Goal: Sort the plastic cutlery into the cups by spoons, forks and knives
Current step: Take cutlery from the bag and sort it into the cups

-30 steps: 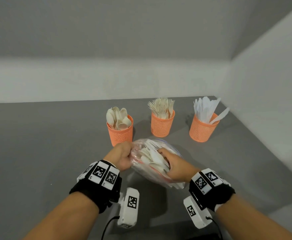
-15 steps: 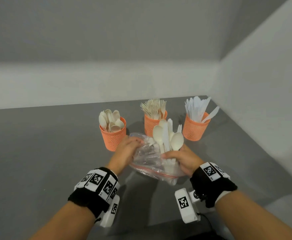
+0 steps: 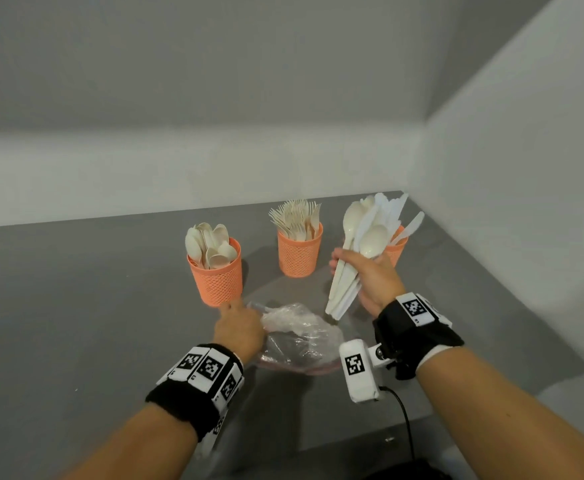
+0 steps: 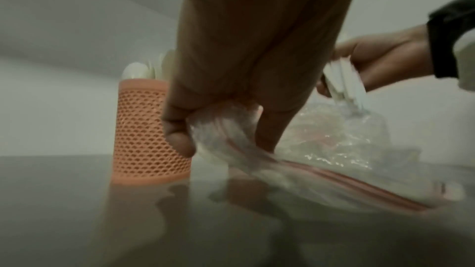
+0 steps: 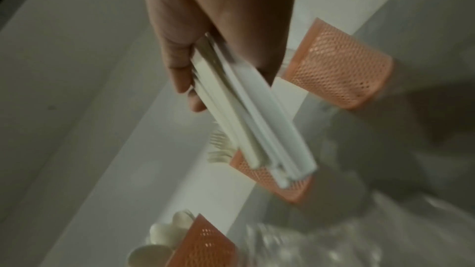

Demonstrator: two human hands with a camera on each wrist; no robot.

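My right hand (image 3: 370, 271) grips a bundle of white plastic cutlery (image 3: 356, 251), spoon bowls up, raised above the table in front of the knife cup (image 3: 398, 249). The handles (image 5: 254, 129) fan out below my fingers. My left hand (image 3: 240, 327) pinches the rim of a crumpled clear zip bag (image 3: 301, 334) with a red seal (image 4: 359, 186) lying on the table. Three orange mesh cups stand in a row: spoons (image 3: 217, 271) at left, forks (image 3: 299, 247) in the middle, knives at right.
The grey table (image 3: 75, 306) ends at a white wall behind the cups and another wall on the right. A black cable (image 3: 404, 420) runs from my right wrist camera toward the front edge.
My right hand has pulled the bundle of cutlery out of the bag and lifted it up and right toward the knife cup. The left hand keeps hold of the now slack bag.
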